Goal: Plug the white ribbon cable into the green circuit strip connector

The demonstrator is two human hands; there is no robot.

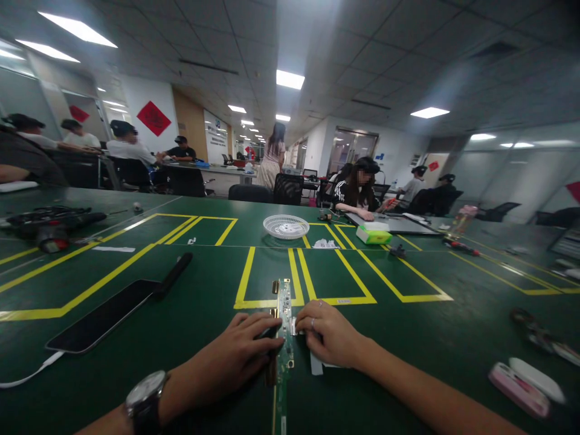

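Note:
A long, narrow green circuit board (284,302) lies lengthwise in front of me on the green table. My left hand (242,350) has its fingers curled against the board's left edge, its fingertips touching it, with a small dark piece under them that I cannot make out. On the other side, my right hand (333,332) is closed in a pinch on a small silvery piece (293,326) at the board's right edge. Gold-coloured tabs (275,286) stick out on the left of the board. Partly beneath my right hand is a white paper strip (316,364).
A phone (106,314) with a white cable lies to the left, a power tool (49,226) beyond it. Ahead are a white plastic basket (286,227), a green tissue pack (374,234) and yellow tape outlines. A pink case (519,389) sits at right. A person (357,187) works opposite.

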